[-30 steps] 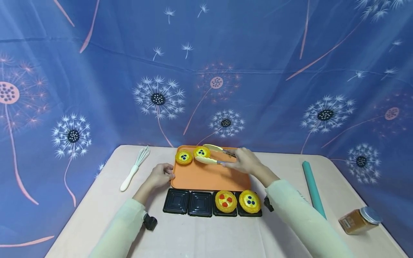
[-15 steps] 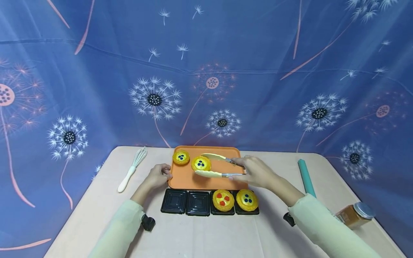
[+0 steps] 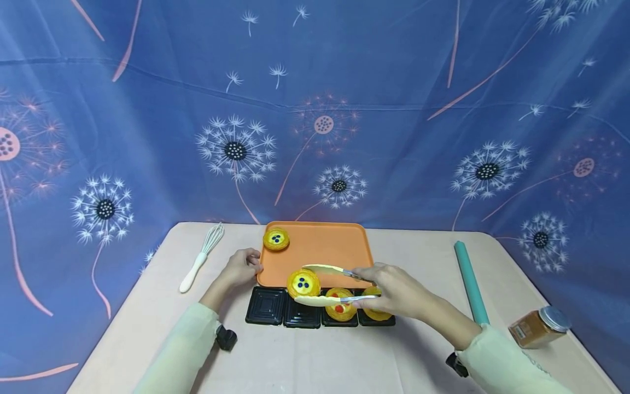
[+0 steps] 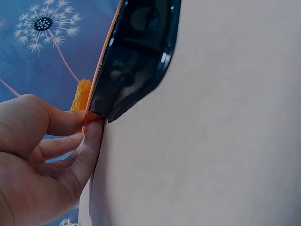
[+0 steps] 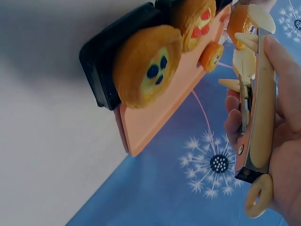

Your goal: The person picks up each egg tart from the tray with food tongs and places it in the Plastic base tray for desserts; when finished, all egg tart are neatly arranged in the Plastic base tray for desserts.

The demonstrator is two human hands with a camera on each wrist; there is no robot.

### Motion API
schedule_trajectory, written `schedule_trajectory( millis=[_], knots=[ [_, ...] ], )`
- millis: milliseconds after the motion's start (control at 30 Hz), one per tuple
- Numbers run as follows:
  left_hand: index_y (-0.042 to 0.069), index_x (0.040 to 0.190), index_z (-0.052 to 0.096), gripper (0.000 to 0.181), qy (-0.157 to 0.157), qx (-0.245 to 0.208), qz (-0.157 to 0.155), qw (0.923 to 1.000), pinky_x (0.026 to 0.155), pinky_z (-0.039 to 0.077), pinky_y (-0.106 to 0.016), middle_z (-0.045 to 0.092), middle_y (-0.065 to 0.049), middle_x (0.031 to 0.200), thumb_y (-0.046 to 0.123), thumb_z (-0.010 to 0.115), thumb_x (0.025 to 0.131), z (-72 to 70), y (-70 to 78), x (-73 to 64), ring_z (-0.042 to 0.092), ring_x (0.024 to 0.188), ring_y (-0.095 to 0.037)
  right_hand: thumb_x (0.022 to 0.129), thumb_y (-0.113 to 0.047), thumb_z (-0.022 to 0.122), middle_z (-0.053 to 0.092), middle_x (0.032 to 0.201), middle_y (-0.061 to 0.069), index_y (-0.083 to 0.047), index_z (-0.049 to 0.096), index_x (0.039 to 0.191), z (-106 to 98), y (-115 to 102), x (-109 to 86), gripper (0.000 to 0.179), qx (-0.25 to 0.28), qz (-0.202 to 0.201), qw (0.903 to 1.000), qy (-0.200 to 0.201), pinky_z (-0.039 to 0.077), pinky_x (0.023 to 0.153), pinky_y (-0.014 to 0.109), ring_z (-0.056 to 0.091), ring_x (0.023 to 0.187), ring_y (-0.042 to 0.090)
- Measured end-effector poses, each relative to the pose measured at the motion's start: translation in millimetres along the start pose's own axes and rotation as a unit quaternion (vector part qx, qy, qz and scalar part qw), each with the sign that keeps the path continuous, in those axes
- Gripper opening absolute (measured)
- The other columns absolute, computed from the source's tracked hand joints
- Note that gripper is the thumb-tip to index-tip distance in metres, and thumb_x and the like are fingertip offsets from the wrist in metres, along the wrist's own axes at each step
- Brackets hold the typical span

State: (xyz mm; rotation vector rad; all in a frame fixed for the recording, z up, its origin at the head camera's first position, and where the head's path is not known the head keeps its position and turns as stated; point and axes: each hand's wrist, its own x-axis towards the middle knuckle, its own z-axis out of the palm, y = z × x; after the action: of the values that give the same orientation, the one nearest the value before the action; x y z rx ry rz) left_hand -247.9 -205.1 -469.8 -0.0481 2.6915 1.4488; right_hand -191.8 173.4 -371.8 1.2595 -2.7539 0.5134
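My right hand [image 3: 401, 293] grips a pair of cream-tipped tongs [image 3: 317, 301], their handle [image 5: 263, 108] filling the palm in the right wrist view. Between the tong tips sits an egg tart [image 3: 302, 283] topped with blueberries, over the front edge of the orange tray [image 3: 325, 241] and the second black base. My left hand [image 3: 241, 267] pinches the tray's left edge between thumb and fingers. Another blueberry tart [image 3: 276, 239] lies in the tray's far left corner. Along the tray's front runs a row of square black bases [image 3: 266, 307]; the two at right carry a strawberry tart [image 3: 338, 313] and a blueberry tart [image 3: 378, 315].
A white whisk [image 3: 202, 257] lies left of the tray. To the right are a teal roll [image 3: 471, 282] and a brown jar [image 3: 536, 328] with a silver lid, tipped on its side. A blue dandelion-print cloth [image 3: 394, 137] hangs behind the table.
Held in the tongs, the blueberry tart has come off the tray's far part toward the front, over the black bases. My right hand moved with it; my left stays on the tray edge.
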Motion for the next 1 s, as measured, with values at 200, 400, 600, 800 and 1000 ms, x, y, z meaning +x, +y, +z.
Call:
schedule_trajectory(
  millis=[200,400,600,800,1000],
  knots=[
    [-0.009,0.122,0.058,0.035,-0.002,-0.004,-0.003,1.0,0.067,0.05,-0.03,0.061,-0.013,0.095,0.0,0.065,0.089,-0.6,1.9,0.5,0.057,0.08,-0.022,0.084,-0.045,0.077,0.069,0.12,0.007,-0.003,0.066,0.127,8.1,-3.7,-2.6,0.062,-0.008,-0.008,0.9997,-0.023,0.052,0.091,0.045,0.065,0.107,0.022],
    [-0.009,0.122,0.058,0.035,0.0,0.0,-0.002,1.0,0.068,0.05,-0.03,0.062,-0.013,0.095,0.0,0.066,0.088,-1.3,3.0,-0.2,0.058,0.08,-0.022,0.085,-0.05,0.074,0.069,0.12,0.009,-0.002,0.068,0.124,14.9,-3.1,-3.3,0.062,-0.018,-0.011,0.9992,-0.035,0.053,0.088,0.044,0.065,0.106,0.025],
    [-0.008,0.122,0.058,0.035,0.0,-0.007,-0.007,1.0,0.067,0.05,-0.03,0.062,-0.013,0.094,0.0,0.066,0.088,0.0,2.4,0.0,0.058,0.079,-0.021,0.084,-0.053,0.074,0.068,0.122,0.008,-0.002,0.065,0.128,17.3,-2.6,-4.9,0.068,-0.013,-0.001,0.9991,-0.04,0.053,0.087,0.043,0.065,0.106,0.023],
    [-0.009,0.119,0.059,0.034,0.006,0.005,0.007,0.9999,0.066,0.05,-0.03,0.062,-0.012,0.092,0.0,0.067,0.087,0.6,0.6,0.6,0.058,0.078,-0.021,0.077,-0.062,0.076,0.065,0.128,0.009,0.002,0.059,0.134,11.9,-1.7,-4.5,0.087,0.024,0.025,0.999,-0.03,0.05,0.095,0.043,0.061,0.116,0.024],
    [-0.009,0.119,0.06,0.033,0.008,-0.001,0.005,1.0,0.065,0.05,-0.03,0.061,-0.011,0.091,-0.001,0.067,0.087,-0.1,0.8,0.7,0.057,0.077,-0.021,0.077,-0.064,0.074,0.065,0.127,0.012,0.003,0.057,0.135,5.8,-0.3,-2.5,0.09,0.032,0.034,0.9986,-0.023,0.052,0.092,0.044,0.062,0.115,0.026]
  ],
)
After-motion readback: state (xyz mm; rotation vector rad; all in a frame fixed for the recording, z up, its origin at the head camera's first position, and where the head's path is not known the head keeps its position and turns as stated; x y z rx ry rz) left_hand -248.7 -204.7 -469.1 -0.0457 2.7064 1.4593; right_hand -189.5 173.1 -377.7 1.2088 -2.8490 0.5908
